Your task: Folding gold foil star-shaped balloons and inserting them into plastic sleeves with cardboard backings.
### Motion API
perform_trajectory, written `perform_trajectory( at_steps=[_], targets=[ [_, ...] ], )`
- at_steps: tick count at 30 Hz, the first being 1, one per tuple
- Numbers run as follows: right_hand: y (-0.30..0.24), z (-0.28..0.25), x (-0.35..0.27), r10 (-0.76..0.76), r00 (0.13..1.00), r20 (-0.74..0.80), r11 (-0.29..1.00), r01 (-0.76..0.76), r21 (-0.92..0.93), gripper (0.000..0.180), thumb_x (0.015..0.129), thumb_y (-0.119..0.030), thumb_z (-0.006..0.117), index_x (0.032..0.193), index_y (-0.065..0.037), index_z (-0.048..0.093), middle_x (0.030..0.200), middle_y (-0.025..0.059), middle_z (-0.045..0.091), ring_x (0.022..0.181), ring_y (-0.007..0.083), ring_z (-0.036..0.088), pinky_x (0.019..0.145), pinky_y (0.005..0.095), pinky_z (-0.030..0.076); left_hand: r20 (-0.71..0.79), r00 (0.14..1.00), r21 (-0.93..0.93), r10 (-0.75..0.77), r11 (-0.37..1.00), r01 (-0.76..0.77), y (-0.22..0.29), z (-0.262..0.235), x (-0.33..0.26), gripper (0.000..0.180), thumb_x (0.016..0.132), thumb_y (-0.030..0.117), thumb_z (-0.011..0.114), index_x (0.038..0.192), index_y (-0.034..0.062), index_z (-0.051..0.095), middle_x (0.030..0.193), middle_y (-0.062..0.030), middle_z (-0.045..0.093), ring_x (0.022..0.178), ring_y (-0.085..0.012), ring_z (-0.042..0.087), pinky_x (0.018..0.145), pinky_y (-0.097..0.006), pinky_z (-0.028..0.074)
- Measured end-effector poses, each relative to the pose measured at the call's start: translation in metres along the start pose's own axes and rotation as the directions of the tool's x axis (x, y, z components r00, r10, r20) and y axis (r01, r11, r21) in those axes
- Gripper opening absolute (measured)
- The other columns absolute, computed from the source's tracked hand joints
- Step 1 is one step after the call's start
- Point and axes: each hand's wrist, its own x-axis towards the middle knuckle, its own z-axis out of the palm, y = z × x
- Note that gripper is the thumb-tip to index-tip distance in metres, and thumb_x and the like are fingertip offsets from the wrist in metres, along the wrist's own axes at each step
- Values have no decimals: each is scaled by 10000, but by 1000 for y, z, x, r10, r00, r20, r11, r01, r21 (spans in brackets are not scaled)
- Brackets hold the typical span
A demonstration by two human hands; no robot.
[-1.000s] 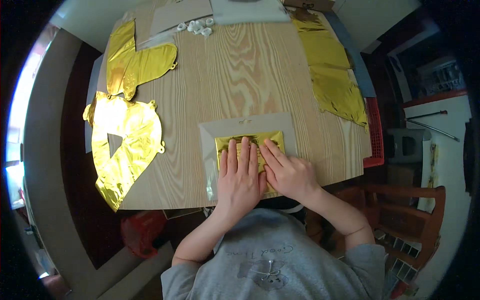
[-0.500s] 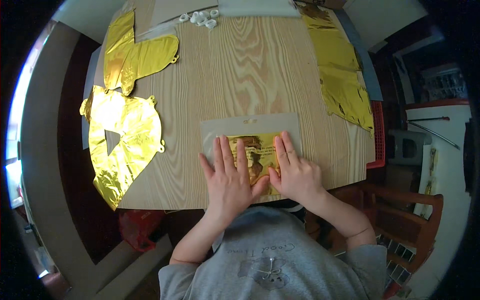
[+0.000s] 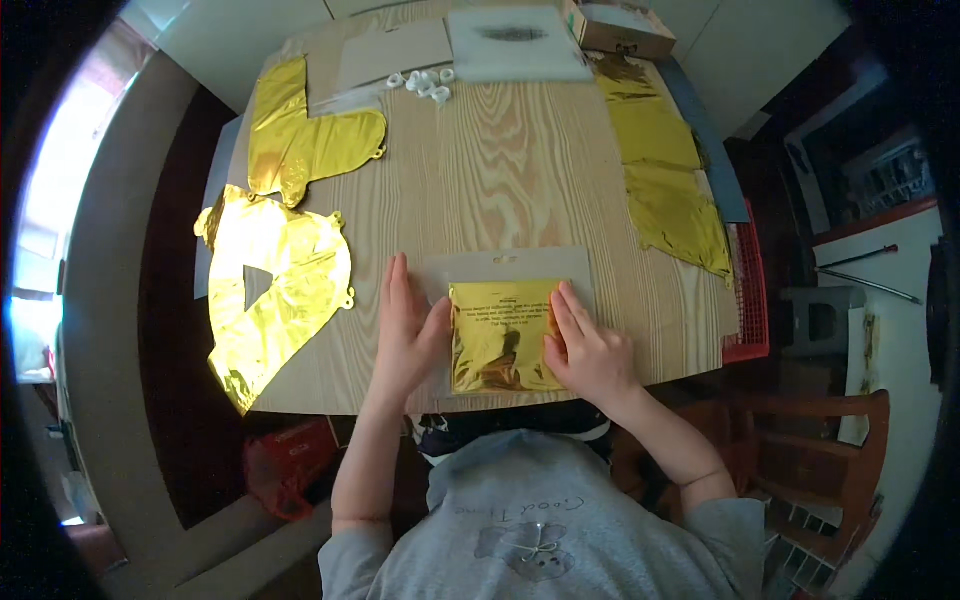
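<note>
Left hand (image 3: 407, 328) lies flat, fingers extended, its thumb edge touching the left side of a folded gold foil square (image 3: 503, 336). Right hand (image 3: 587, 346) is likewise spread and flat, fingertips resting on the square's right edge; neither hand grips. The foil square sits on a clear plastic sleeve (image 3: 520, 268) at the near edge of the wooden table (image 3: 510, 170), directly before the person. Left of the square lie two flattened gold foil balloons (image 3: 280, 290), one beyond the other. Right of it, a strip of folded gold foil pieces (image 3: 665, 180). Beyond it, small white clips (image 3: 425, 82), a grey sheet (image 3: 515, 45), and a cardboard box (image 3: 620, 25).
</note>
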Motion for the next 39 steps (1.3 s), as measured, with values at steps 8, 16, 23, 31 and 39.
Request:
perform_trajectory(
  at_steps=[8,16,23,31,39],
  targets=[
    [1,2,-2,-16,999,-51,1000,16,-11,475,826,-269,622,1231,-20,596,1307,115,591,513,218,649,480,329,547,182,948,-420,-262,851,316,16,-17,32,828,882,95,660,1504,-24,128,1228,-157,537,1005,-176,568,796,-260,494],
    [3,4,-4,4,999,-45,998,-1,66,534,786,-241,682,1272,-53,566,1347,84,563,627,249,687,552,345,570,79,982,-235,-172,954,186,-3,-6,34,791,862,145,693,1481,-26,232,1219,-149,523,981,-173,567,790,-263,484],
    [3,6,-4,5,999,-49,998,-2,59,534,787,-252,684,1268,-54,564,1345,82,564,668,256,694,581,351,576,177,926,-395,-332,838,376,26,-14,47,754,888,224,669,1468,-33,262,1238,-137,496,956,-163,549,769,-259,473],
    [3,9,-6,8,999,-51,998,-5,66,535,773,-248,700,1253,-53,568,1334,81,572,735,266,705,610,351,582,383,847,-152,-368,879,451,28,-12,83,573,896,240,654,1337,-68,458,920,-54,620,733,-110,547,630,-262,447],
    [17,-9,2,-9,942,-336,979,76,188,636,823,-257,706,1343,-6,440,1392,159,498,729,199,695,595,279,563,381,914,-259,-138,933,249,36,-19,78,273,937,186,618,1117,-19,631,955,-23,662,880,-98,584,784,-257,462]
  ],
)
